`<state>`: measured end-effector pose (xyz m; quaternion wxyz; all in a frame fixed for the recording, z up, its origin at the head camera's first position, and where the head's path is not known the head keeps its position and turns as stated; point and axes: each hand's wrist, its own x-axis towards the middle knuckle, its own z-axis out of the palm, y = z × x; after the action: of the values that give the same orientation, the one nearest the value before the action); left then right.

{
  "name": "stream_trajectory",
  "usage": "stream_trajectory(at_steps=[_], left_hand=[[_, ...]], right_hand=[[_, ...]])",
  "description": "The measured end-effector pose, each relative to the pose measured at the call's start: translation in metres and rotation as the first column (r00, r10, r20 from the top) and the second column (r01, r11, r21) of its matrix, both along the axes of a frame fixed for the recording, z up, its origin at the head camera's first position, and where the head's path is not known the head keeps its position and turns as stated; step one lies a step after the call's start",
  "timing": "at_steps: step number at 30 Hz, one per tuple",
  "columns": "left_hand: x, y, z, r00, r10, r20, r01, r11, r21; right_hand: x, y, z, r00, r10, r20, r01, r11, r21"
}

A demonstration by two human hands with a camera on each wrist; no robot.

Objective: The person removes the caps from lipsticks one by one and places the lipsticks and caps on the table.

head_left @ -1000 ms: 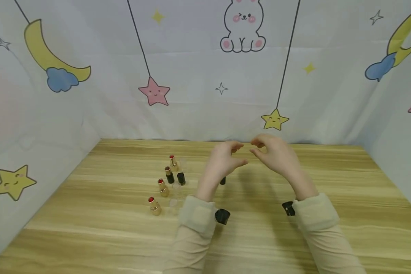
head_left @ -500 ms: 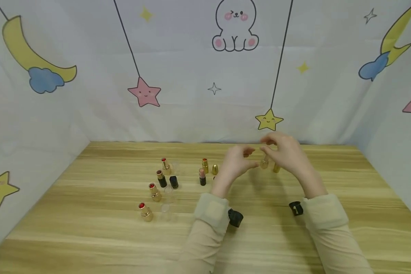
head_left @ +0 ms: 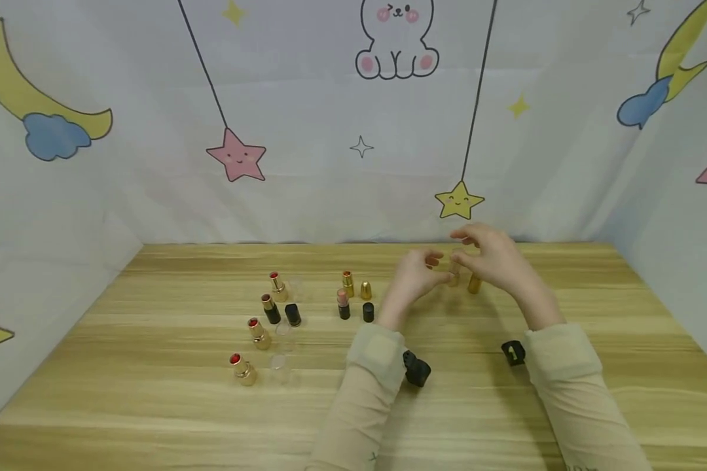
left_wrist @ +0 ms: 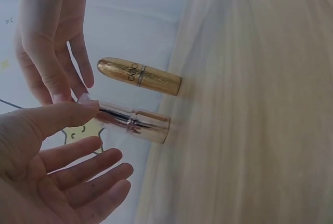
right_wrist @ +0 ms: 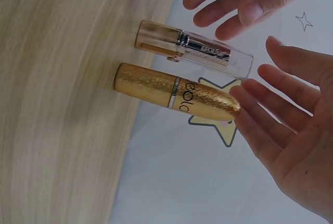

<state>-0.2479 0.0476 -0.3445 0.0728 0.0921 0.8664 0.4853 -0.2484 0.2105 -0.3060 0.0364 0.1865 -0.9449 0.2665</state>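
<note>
Two capped lipsticks stand upright at the back of the table, between and just beyond my hands. One has a clear cap over a rose-gold base; the other is a gold bullet-shaped lipstick with dark lettering. My left hand is left of the clear-capped one, its thumb tip by the cap and its other fingers spread loosely. On the other side my right hand has its thumb and relaxed fingers close around the cap's top. Its fingertips overlap the gold lipstick's tip in the right wrist view.
In the middle stand two uncapped lipsticks, one gold and one black with a pink bullet, beside a gold cap and a black cap. Several more open lipsticks stand at left, with a black cap and clear caps.
Both hands have moved rightward over the table to the two capped lipsticks, uncovering the middle lipsticks and caps. The head view has turned slightly to the right.
</note>
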Motion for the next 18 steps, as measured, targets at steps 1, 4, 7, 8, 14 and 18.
stream_trajectory(at_steps=[1, 4, 7, 8, 14, 18], left_hand=[[-0.001, 0.002, -0.001, 1.0, 0.0, 0.004, 0.0, 1.0, 0.008], [-0.005, 0.008, -0.006, 1.0, -0.008, 0.007, 0.007, 1.0, 0.022], [-0.01, 0.013, -0.014, 1.0, -0.018, 0.012, 0.017, 0.998, 0.053], [-0.011, 0.014, -0.017, 1.0, -0.017, 0.013, 0.017, 0.998, 0.061], [-0.019, 0.022, -0.029, 1.0, 0.001, 0.027, -0.005, 0.989, 0.145], [-0.023, 0.025, -0.035, 0.999, 0.015, 0.036, -0.021, 0.986, 0.164]], right_hand=[[-0.001, 0.001, -0.001, 1.0, -0.001, 0.003, 0.001, 1.0, -0.003], [-0.006, 0.003, -0.005, 1.0, -0.001, 0.013, 0.001, 1.0, -0.016], [-0.01, 0.004, -0.009, 0.999, 0.005, 0.04, -0.003, 0.999, -0.033], [-0.01, 0.005, -0.01, 0.999, 0.008, 0.05, -0.006, 0.999, -0.039], [-0.014, 0.007, -0.015, 0.997, 0.022, 0.071, -0.019, 0.999, -0.05], [-0.016, 0.008, -0.017, 0.997, 0.026, 0.071, -0.023, 0.999, -0.045]])
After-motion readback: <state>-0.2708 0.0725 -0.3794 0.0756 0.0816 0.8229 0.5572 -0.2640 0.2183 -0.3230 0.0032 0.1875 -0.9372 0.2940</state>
